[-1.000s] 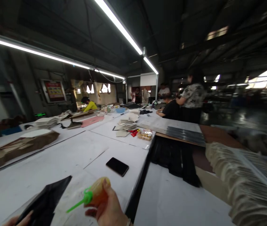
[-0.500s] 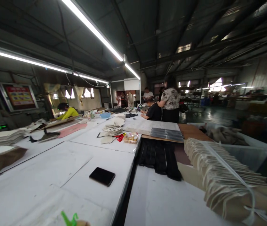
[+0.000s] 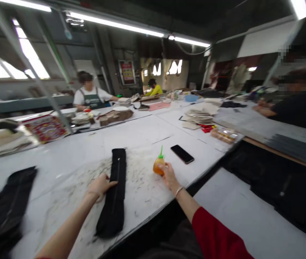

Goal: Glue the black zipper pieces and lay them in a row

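Observation:
A long black fabric strip (image 3: 115,192) lies flat on the white worktable (image 3: 142,136), running away from me. My left hand (image 3: 100,185) rests on its left edge, fingers laid over the cloth. My right hand (image 3: 169,175) stands an orange squeeze bottle (image 3: 158,164) with a green nozzle upright on the table, fingers wrapped round it. The table surface around the strip is smeared with dried marks.
A black phone (image 3: 182,154) lies beyond the bottle. Dark fabric pieces (image 3: 4,205) are piled at the left. Stacked beige pieces (image 3: 198,117) and a clear packet (image 3: 224,133) sit farther back. A person in an apron (image 3: 90,95) works across the table, another person (image 3: 296,99) at the right.
The view has swung left and down. The black strip now lies flat on the table under my left hand, and the bottle stands upright on the table instead of held up tilted.

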Available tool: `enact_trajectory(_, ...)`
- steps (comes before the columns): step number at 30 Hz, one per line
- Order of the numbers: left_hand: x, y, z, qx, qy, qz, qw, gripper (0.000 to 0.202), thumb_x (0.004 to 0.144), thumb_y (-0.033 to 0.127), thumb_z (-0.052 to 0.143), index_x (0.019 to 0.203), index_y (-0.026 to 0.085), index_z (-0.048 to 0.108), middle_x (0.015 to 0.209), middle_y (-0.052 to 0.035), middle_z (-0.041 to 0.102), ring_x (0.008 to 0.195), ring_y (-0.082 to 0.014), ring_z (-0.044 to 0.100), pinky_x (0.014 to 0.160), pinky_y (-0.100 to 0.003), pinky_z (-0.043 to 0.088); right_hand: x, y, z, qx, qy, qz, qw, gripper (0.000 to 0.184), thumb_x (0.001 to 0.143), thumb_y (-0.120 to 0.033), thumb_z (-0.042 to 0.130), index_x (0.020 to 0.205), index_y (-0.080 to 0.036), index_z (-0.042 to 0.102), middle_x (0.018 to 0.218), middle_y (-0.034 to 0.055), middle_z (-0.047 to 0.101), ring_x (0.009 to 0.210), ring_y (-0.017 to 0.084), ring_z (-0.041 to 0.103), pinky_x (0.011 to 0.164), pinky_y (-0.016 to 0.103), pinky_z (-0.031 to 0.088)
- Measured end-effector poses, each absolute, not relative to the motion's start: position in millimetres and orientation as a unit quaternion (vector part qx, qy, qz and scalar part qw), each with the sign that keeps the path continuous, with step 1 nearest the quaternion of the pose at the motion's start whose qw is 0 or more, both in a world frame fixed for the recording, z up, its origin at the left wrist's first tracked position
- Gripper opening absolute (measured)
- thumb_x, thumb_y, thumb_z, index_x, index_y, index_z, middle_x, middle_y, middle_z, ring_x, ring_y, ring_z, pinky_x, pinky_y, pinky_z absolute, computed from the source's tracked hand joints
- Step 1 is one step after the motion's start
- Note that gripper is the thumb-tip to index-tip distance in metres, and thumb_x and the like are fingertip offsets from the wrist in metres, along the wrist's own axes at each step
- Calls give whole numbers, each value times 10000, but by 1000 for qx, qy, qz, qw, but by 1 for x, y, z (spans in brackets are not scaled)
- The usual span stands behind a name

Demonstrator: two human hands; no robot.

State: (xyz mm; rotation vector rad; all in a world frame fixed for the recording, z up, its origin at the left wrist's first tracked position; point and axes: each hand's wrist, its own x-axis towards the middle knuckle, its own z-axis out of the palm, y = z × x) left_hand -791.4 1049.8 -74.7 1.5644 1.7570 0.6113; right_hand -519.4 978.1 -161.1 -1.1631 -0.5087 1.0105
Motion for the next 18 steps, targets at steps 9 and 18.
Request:
enact_trajectory(9, -819, 1037, -114, 640, 696, 172, 276, 559, 410, 229, 936, 826, 171, 568, 835, -73, 670, 1000, -283, 598, 790, -261, 404, -493, 979, -178, -630, -435, 299, 570, 639, 547, -565, 774, 1016, -226, 503, 992, 72, 613, 891, 277, 592, 880, 470, 464)
enact_trajectory(18, -821, 1040, -117, 469, 664, 214, 542, 349, 482, 145, 875, 725, 128, 626, 761, -94, 713, 903, -314, 675, 714, -328, 530, -518, 927, -167, -674, -437, 163, 573, 686, 692, -588, 657, 1199, -154, 497, 1295, 207, 537, 1240, 368, 476, 1060, 559, 348)
